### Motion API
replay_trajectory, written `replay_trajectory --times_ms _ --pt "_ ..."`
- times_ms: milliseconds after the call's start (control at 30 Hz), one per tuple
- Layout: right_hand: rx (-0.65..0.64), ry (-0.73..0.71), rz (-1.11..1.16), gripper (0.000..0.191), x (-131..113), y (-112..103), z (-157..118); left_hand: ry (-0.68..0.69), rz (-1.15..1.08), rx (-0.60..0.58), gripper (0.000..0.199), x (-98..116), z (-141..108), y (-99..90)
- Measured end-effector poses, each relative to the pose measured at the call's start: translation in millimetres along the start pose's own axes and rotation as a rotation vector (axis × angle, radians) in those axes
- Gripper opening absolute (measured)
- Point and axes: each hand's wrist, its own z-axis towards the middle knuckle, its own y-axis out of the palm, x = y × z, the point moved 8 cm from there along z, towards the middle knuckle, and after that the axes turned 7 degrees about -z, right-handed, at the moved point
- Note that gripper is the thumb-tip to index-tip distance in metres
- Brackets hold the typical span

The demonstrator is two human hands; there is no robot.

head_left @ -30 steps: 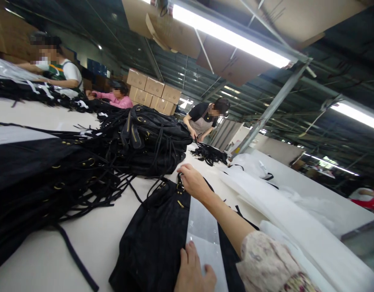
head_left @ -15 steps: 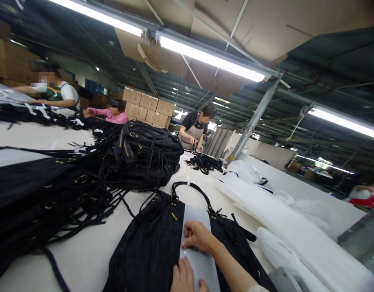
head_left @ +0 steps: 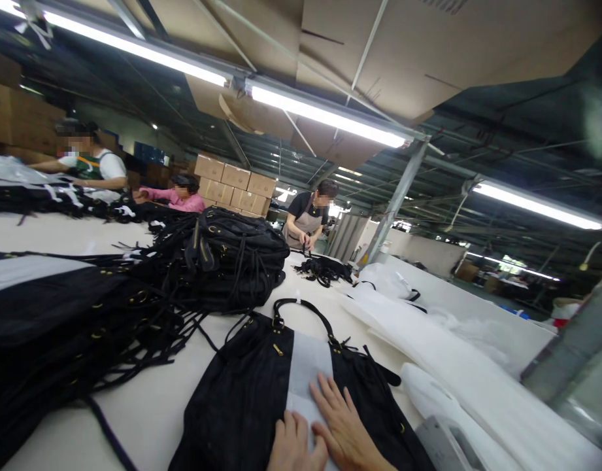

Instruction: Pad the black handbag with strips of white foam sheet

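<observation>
A black bag [head_left: 236, 392] lies flat on the white table in front of me, its looped handle [head_left: 305, 304] pointing away. Down its middle runs a pale grey sheet [head_left: 310, 360]. My right hand [head_left: 342, 422] rests flat on the sheet and the bag's right part, fingers spread. At the bottom edge, my left hand [head_left: 297, 445] touches the sheet's lower left side with its fingers bent; whether it grips anything is hidden.
Stacked black bags [head_left: 236, 261] stand beyond, with more bags [head_left: 85, 327] on the left. White foam sheeting [head_left: 452, 353] and a grey tool [head_left: 442, 445] lie at right. Three people work farther back, one behind black straps [head_left: 323, 268].
My right hand has gone from a bent-finger pinch over the sheet to lying spread on it, lower and to the right. My left hand has shifted slightly down. The view has turned a little.
</observation>
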Motion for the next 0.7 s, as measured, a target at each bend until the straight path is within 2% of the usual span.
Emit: replay_trajectory --times_ms 67,133,233,367,433,467,533,600,633,667,700 --pt "-0.040 -0.001 -0.046 0.063 1 4 -4 -0.028 -0.065 -0.167 0.053 6 -5 -14.6" --pt "-0.031 0.022 -0.068 0.062 -2 -3 -5 -0.060 -0.106 -0.202 0.059 12 -11 -37.6" --pt "0.017 0.074 -0.057 0.056 -6 -18 -16 -0.072 -0.131 -0.212 0.053 20 -19 -60.6" --pt "0.140 0.028 0.088 0.050 -14 -29 -57 -0.038 -0.121 -0.204 0.046 26 -30 -79.4" --pt "0.214 -0.021 0.182 0.045 -22 -32 -78 0.027 -0.160 -0.162 0.037 27 -37 -99.9" --pt "0.247 -0.054 0.219 0.041 -29 -34 -86 0.056 -0.198 -0.107 0.033 24 -41 -115.8" --pt "0.312 -0.137 0.273 0.035 -53 -43 -95 0.062 -0.296 0.090 0.028 5 -51 -157.6" --pt "0.375 -0.229 0.315 0.031 -88 -58 -95 -0.052 -0.427 0.361 0.027 -37 -67 -200.4" --pt "0.401 -0.270 0.334 0.029 -109 -67 -91 -0.144 -0.512 0.468 0.024 -63 -78 -214.6" --pt "0.423 -0.301 0.346 0.028 -130 -74 -86 -0.277 -0.632 0.550 0.020 -94 -89 -221.2" --pt "0.438 -0.314 0.349 0.027 -150 -81 -80 -0.447 -0.787 0.590 0.017 -126 -101 -218.0"
